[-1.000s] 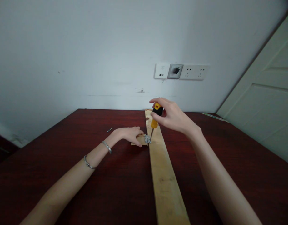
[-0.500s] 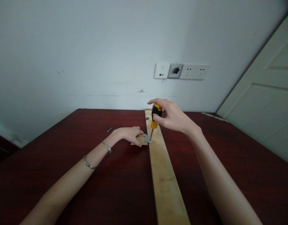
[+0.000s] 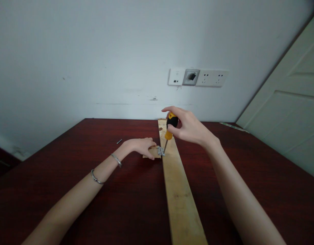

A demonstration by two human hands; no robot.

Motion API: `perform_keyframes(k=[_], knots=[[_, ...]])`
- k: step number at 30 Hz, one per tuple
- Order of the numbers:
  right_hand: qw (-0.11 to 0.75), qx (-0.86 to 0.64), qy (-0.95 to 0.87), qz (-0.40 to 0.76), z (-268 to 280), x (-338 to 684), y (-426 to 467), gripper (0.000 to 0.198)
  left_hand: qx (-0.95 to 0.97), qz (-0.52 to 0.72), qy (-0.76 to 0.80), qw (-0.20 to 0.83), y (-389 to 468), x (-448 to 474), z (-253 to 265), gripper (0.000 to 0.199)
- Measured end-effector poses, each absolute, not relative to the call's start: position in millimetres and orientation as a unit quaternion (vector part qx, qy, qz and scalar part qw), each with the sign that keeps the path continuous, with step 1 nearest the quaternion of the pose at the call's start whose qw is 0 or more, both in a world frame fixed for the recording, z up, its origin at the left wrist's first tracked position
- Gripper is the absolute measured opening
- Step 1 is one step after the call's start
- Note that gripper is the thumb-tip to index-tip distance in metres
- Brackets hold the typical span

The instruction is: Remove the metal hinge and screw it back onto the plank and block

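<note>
Your right hand pinches the yellow-and-black screwdriver by its handle, the thumb on the near side and the index finger reaching out over the top end. The shaft slants down from those fingers, and its tip meets the metal hinge at the edge of the long board. Whether the tip sits in a screw is too small to tell.

Your left hand lies low over the small wooden block, thumb and fingers parted around it, the thumb along the near edge and the fingertips toward the far edge, gripping it between them. The hinge is just to the right of these fingertips, bridging the block and the long board. That board lies flat on the dark red table, passing below your right fingers, running away to the wall and back toward you.

A small metal pin lies on the table to the left of your left fingers, near the wrist. Two silver bracelets, one close to the wrist and another farther up, circle that arm. Beyond your right fingers, higher up, the wall sockets sit in a row.
</note>
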State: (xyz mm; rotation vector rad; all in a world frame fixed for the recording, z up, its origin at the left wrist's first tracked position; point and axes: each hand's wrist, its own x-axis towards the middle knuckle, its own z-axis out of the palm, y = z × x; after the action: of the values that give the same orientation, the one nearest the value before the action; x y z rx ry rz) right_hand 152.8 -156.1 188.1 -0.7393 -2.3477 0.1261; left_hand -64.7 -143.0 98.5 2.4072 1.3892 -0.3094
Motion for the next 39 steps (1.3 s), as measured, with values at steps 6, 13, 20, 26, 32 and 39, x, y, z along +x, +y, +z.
perform_keyframes(k=[6, 13, 20, 26, 32, 39], knots=[[0.326, -0.3, -0.896, 0.037, 187.2, 152.5, -154.1, 0.036, 0.846, -0.113, 0.494, 0.168, -144.7, -63.3, 100.8, 0.072], [0.339, -0.281, -0.897, 0.045, 185.9, 152.8, -153.7, 0.04, 0.844, -0.113, 0.494, 0.175, -143.5, -65.0, 99.0, 0.076], [0.323, -0.31, -0.894, 0.033, 186.1, 152.1, -153.2, 0.038, 0.842, -0.11, 0.499, 0.172, -143.6, -65.2, 97.8, 0.076], [0.317, -0.321, -0.892, 0.011, 186.0, 152.3, -154.0, 0.044, 0.844, -0.106, 0.497, 0.171, -142.6, -65.8, 96.8, 0.078], [0.311, -0.344, -0.886, -0.025, 187.1, 150.0, -157.2, 0.042, 0.839, -0.114, 0.503, 0.174, -143.5, -65.4, 97.5, 0.08], [0.344, -0.329, -0.879, -0.004, 184.9, 150.8, -153.2, 0.046, 0.836, -0.119, 0.507, 0.172, -146.0, -62.9, 101.5, 0.08]])
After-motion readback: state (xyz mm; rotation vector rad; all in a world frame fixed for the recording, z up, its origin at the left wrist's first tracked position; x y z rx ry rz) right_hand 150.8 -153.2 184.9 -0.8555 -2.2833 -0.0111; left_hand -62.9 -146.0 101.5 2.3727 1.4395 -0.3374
